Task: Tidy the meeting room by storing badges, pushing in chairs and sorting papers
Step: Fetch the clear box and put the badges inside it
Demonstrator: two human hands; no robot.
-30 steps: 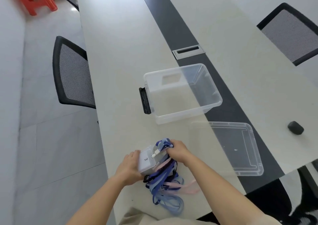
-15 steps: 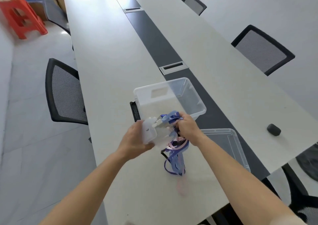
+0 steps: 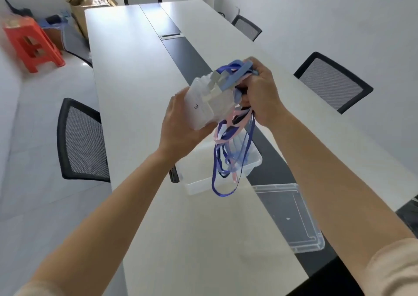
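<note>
A person stands at a long pale bench [image 3: 126,80] with both bare arms stretched forward, holding a bundle of badges [image 3: 203,102] up in the air above it. The left hand [image 3: 181,123] cups the stack of clear plastic badge holders from below and from the side, its fingers [image 3: 204,131] curled under the stack and the thumb laid along its outer edge. The right hand [image 3: 262,94] is closed around the gathered tops of the lanyards [image 3: 230,157], its fingers [image 3: 248,89] bunched tightly on the blue and pink straps. The loose loops of strap hang down from that grip and dangle over an open clear storage bin [image 3: 252,166], which sits on the bench directly under the hands, with a black latch [image 3: 174,174] at its left end. The bin's clear lid [image 3: 291,216] lies flat on the bench just beside it, nearer the person. Black mesh chairs stand along both sides: one on the left [image 3: 83,141], well out from the bench, and one on the right [image 3: 332,80]. A red stool [image 3: 31,44] sits in the far left corner.
</note>
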